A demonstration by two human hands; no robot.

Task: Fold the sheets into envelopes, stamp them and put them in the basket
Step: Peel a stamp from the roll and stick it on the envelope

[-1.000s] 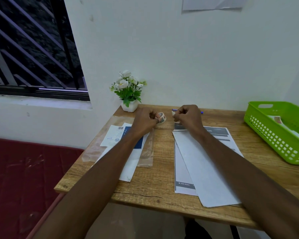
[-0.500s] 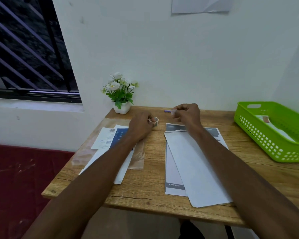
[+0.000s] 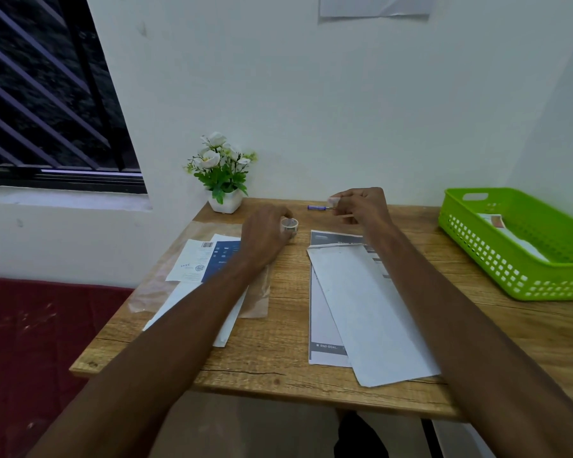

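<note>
Your left hand [image 3: 265,236] grasping a small roll of stickers [image 3: 289,224] on the table [image 3: 278,352], your right hand [image 3: 361,206] pinching a torn-off sticker [image 3: 333,201], folded sheet [image 3: 361,302] below, green basket [image 3: 496,259] right.

Table [image 3: 278,358]: flower pot [image 3: 224,203] at back left corner against wall, pen [image 3: 316,207] right of it, tape roll [image 3: 290,225] in front between them, paper stack [image 3: 195,269] front left, folded sheets [image 3: 354,309] centre, basket [image 3: 509,279] far right holding envelopes [image 3: 509,236].
</note>
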